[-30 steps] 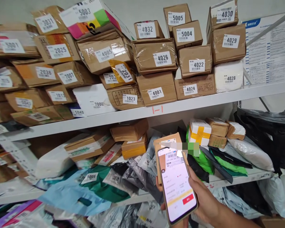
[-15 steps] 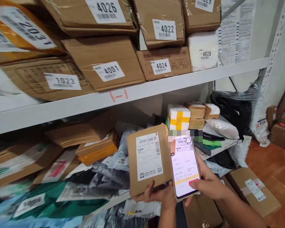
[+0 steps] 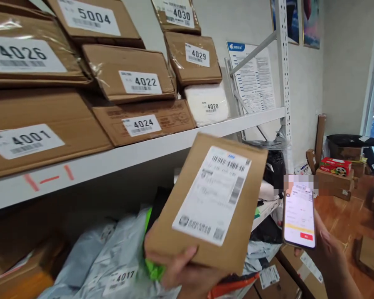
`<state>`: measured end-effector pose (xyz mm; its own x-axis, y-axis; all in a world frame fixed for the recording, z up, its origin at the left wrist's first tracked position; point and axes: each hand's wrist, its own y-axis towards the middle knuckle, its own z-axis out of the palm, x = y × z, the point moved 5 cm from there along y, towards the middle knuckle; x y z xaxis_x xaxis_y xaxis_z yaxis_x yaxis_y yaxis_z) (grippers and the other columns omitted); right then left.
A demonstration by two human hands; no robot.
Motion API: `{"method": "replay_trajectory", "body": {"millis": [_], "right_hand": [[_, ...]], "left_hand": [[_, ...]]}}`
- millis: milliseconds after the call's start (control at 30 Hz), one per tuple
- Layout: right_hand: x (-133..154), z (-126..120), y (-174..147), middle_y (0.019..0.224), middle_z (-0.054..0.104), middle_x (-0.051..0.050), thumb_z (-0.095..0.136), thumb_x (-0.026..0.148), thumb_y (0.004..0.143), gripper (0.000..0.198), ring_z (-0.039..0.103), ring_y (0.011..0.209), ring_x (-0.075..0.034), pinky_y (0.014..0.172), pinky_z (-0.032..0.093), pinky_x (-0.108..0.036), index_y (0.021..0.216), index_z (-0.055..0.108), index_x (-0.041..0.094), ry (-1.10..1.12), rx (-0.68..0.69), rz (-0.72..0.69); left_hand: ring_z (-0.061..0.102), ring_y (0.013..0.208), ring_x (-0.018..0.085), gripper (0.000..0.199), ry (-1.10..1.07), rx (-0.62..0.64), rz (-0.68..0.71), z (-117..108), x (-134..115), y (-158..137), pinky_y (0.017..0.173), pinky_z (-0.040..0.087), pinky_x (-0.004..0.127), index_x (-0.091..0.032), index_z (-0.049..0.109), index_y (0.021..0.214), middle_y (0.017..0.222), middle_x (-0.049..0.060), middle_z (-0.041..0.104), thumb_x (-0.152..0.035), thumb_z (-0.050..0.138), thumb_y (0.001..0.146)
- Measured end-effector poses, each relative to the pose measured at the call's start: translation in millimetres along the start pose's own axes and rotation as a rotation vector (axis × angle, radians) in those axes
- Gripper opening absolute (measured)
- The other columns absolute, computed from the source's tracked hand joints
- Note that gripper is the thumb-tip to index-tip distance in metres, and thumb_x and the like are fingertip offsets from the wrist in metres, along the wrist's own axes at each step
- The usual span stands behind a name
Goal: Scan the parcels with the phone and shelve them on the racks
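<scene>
My left hand (image 3: pixel 182 268) grips a flat brown cardboard box (image 3: pixel 162 232) from below, thumb over its front edge. A white shipping label (image 3: pixel 212 195) with barcodes faces me on the box, which is tilted and raised in front of the lower shelf. Off to the right, my right hand (image 3: pixel 326 245) is wrapped round a smartphone (image 3: pixel 299 220), screen toward me. On its lit screen are lines of text, a yellow strip and a red button; the top part is blurred out. Box and phone are held apart from each other.
Numbered cardboard boxes (image 3: pixel 129 77) and a white parcel (image 3: pixel 205 106) stand on the upper shelf (image 3: pixel 162 147). Grey plastic mailers (image 3: pixel 112 253) fill the lower shelf. A metal upright (image 3: pixel 283 70) marks the shelf's end; more boxes (image 3: pixel 335 182) lie on the floor beyond.
My view has swung to the right. The box has come up closer and tilted, and the phone has moved away from it to the right. My right thumb has left the screen.
</scene>
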<state>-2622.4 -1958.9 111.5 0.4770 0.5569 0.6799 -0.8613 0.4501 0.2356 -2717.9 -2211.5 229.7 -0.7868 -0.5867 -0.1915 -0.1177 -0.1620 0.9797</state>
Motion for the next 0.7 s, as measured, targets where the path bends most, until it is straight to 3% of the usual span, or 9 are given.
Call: {"method": "replay_trajectory", "body": {"millis": [100,167,233,300,467,567,700], "right_hand": [[25,-39,22,0.155,0.048,-0.015,0.066,0.061,0.077,0.1,0.064,0.117,-0.043,0.06,0.055,-0.042,0.16,0.016,0.037,-0.073,-0.067,-0.067],[38,-63,41,0.152,0.051,-0.017,0.066,0.063,0.076,0.099,0.065,0.115,-0.044,0.062,0.055,-0.044,0.159,0.022,0.035,-0.114,-0.095,-0.089],[49,-85,61,0.145,0.057,-0.019,0.065,0.062,0.077,0.095,0.067,0.109,-0.043,0.057,0.053,-0.042,0.159,0.025,0.033,-0.133,-0.105,-0.091],[61,-107,80,0.141,0.06,-0.02,0.064,0.059,0.079,0.093,0.069,0.104,-0.042,0.051,0.05,-0.038,0.159,0.025,0.033,-0.14,-0.118,-0.093],[85,-159,117,0.136,0.065,-0.017,0.057,0.06,0.086,0.083,0.073,0.09,-0.038,0.048,0.051,-0.039,0.159,0.024,0.037,-0.199,-0.146,-0.07],[92,-184,131,0.138,0.065,-0.013,0.057,0.059,0.087,0.081,0.072,0.095,-0.04,0.056,0.055,-0.046,0.158,0.024,0.04,-0.241,-0.104,-0.032],[93,-214,144,0.148,0.058,-0.008,0.059,0.059,0.086,0.082,0.07,0.106,-0.041,0.068,0.056,-0.052,0.158,0.023,0.043,-0.32,-0.037,-0.002]], "left_hand": [[0.042,0.131,0.042,0.094,-0.225,0.058,0.056,54,-56,50,0.107,0.045,0.061,-0.04,0.033,0.118,0.134,0.005,0.035,-0.061,0.079,0.039],[0.039,0.137,0.039,0.09,-0.301,0.095,0.024,95,-94,85,0.108,0.045,0.054,-0.033,0.033,0.12,0.136,0.008,0.031,-0.054,0.082,0.048],[0.032,0.143,0.036,0.09,-0.287,0.128,-0.043,142,-126,117,0.111,0.042,0.05,-0.029,0.034,0.124,0.141,0.011,0.027,-0.048,0.086,0.052],[0.024,0.147,0.038,0.089,-0.161,0.119,-0.146,188,-146,145,0.115,0.034,0.054,-0.029,0.036,0.127,0.148,0.012,0.023,-0.048,0.087,0.056],[0.023,0.147,0.041,0.082,0.074,0.035,-0.4,284,-147,192,0.119,0.019,0.058,-0.029,0.045,0.128,0.155,0.013,0.02,-0.047,0.088,0.06],[0.02,0.148,0.04,0.079,0.166,-0.018,-0.486,317,-133,206,0.121,0.014,0.059,-0.029,0.048,0.127,0.158,0.014,0.018,-0.046,0.088,0.061],[0.012,0.152,0.039,0.079,0.226,-0.059,-0.516,345,-122,216,0.121,0.008,0.06,-0.028,0.046,0.132,0.162,0.015,0.013,-0.043,0.087,0.066]]}}
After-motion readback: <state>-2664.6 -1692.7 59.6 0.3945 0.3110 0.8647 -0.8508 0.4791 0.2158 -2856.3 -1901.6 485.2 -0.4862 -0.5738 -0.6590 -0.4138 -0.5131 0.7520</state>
